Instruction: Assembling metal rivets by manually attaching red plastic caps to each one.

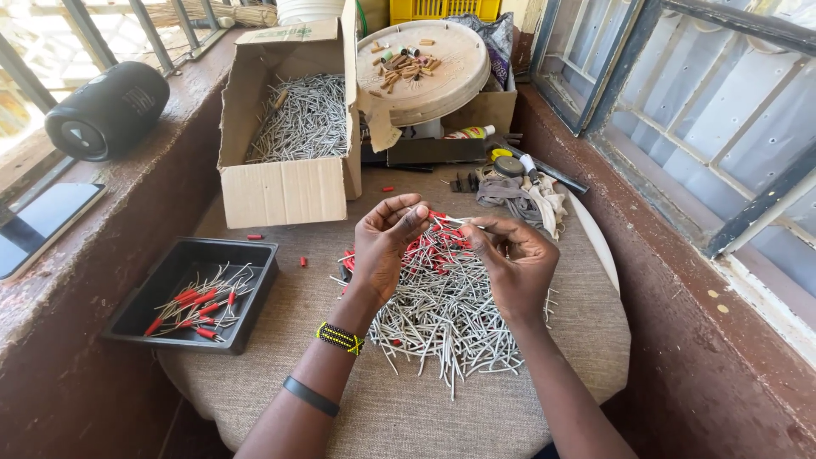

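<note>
L hand (384, 248) & R hand (510, 259) are raised together over a heap of thin grey metal pins (446, 314) lying on a round table covered w/ coarse beige cloth (399, 408). L hand: thumb & fingertips pressed together, pinching one end of a single thin grey pin (455, 221) that spans the gap between the hands. R hand: fingers curled in, thumb & forefinger pinching the other end of that same pin; whether a red sleeve sits on it I cannot tell. L wrist has a black-and-yellow beaded band (340, 338), plus a plain black band (311, 396) further down the forearm.

Just beyond both hands, at the far edge of the heap: a cluster of pins w/ red plastic sleeves (438, 242). Left of L hand, on the table edge: a black rectangular plastic tray (255, 293) holding a few red-tipped pins. Loose red sleeve bits (254, 236) lie on the cloth between tray & hands. Beyond L hand: an open brown cardboard box (285, 191) full of bare grey pins. Beyond R hand: a crumpled grey-white rag (527, 197), and further off a round cream lid (450, 85) w/ small brown & mixed pieces on top. Far left on the ledge: a black cylindrical speaker (106, 110) & a dark flat phone (38, 225).
</note>
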